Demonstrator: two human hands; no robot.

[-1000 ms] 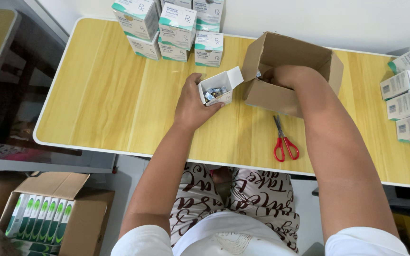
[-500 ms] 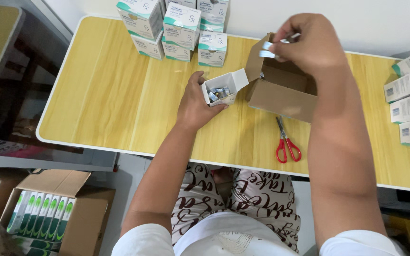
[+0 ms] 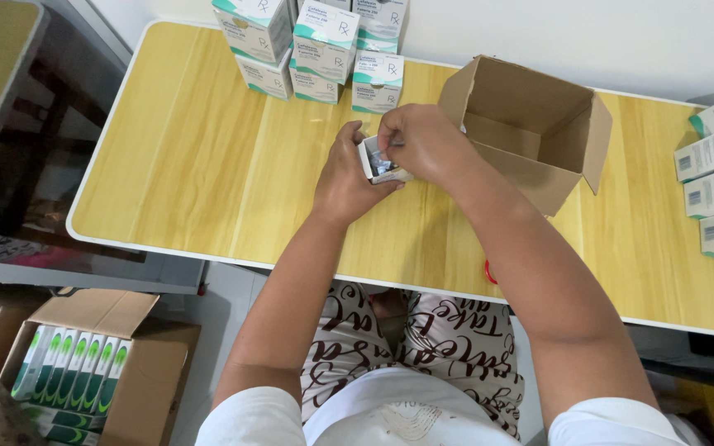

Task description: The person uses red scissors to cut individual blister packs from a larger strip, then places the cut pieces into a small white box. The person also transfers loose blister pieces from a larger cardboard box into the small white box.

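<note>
A small open white box (image 3: 379, 163) with silvery packets inside sits at the table's (image 3: 192, 190) middle, clasped by the left hand (image 3: 345, 177); the right hand (image 3: 423, 142) pinches something at its mouth. Just beside stands an open cardboard box (image 3: 530, 132), its visible inside bare.

left hand (image 3: 347, 175) cupped, right hand (image 3: 425, 142) pinching — touching

stacked boxes (image 3: 316, 45), floor carton (image 3: 92, 363)
</note>
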